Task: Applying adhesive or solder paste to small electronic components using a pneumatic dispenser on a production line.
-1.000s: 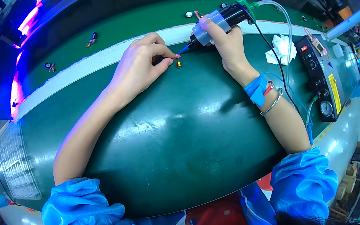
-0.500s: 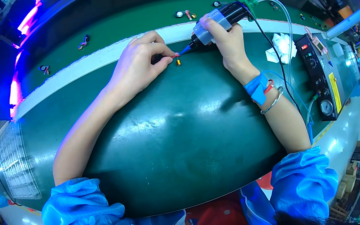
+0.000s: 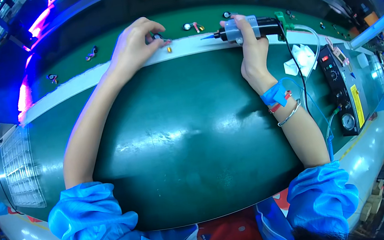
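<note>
Over the white strip at the belt's near edge, my left hand (image 3: 134, 48) curls round a small wired part (image 3: 157, 36) with a dark round body. Its gold-coloured end (image 3: 169, 50) shows below the fingertips; the grip itself is partly hidden. My right hand (image 3: 252, 47) is closed round a glue dispensing syringe (image 3: 248, 27), which has a clear barrel, a black holder and a blue tapered tip. The syringe lies nearly level, its tip pointing left toward my left hand, with a gap between. A green fitting (image 3: 282, 26) joins its rear end to a clear hose.
Several similar wired parts (image 3: 188, 26) lie spaced along the green belt (image 3: 134, 25). At right stand a black dispenser controller (image 3: 341, 91) with a gauge and a crumpled white tissue (image 3: 302, 59). Clear plastic trays (image 3: 21, 168) sit at the table's left. Hose and cable hang beside my right wrist.
My left hand has moved up and left with the wired part, from the green table to the white strip. My right hand has drawn the syringe away to the right and levelled it.
</note>
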A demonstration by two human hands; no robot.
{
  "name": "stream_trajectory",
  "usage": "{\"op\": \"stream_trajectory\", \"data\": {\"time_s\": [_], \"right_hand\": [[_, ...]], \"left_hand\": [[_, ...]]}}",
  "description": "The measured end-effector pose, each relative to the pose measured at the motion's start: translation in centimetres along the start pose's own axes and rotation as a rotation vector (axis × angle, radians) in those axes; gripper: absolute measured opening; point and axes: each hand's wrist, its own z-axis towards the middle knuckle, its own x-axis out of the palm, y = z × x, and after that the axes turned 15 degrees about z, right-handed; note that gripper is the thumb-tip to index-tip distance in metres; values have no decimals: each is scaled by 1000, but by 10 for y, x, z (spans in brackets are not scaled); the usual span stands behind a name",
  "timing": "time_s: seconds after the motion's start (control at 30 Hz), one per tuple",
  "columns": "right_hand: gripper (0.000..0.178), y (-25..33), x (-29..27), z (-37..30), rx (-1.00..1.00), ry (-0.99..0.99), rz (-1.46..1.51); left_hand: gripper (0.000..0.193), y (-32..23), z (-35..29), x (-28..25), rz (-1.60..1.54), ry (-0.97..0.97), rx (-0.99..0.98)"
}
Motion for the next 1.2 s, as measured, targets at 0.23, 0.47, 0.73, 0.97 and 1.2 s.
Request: {"op": "stream_trajectory", "data": {"time_s": [0.23, 0.47, 0.73, 0.97, 1.2], "right_hand": [[30, 4, 2, -3, 28, -4, 41], [28, 5, 1, -2, 15, 5, 40], [29, 4, -2, -2, 18, -22, 63], [27, 1, 0, -2, 21, -19, 49], [25, 2, 4, -9, 13, 112, -27]], "left_hand": [[21, 34, 31, 4, 47, -110, -109], [28, -10, 44, 35, 277, 80, -31], [14, -29, 23, -20, -620, 480, -113], [23, -36, -29, -20, -257, 324, 84], [13, -50, -35, -19, -123, 251, -3]]}}
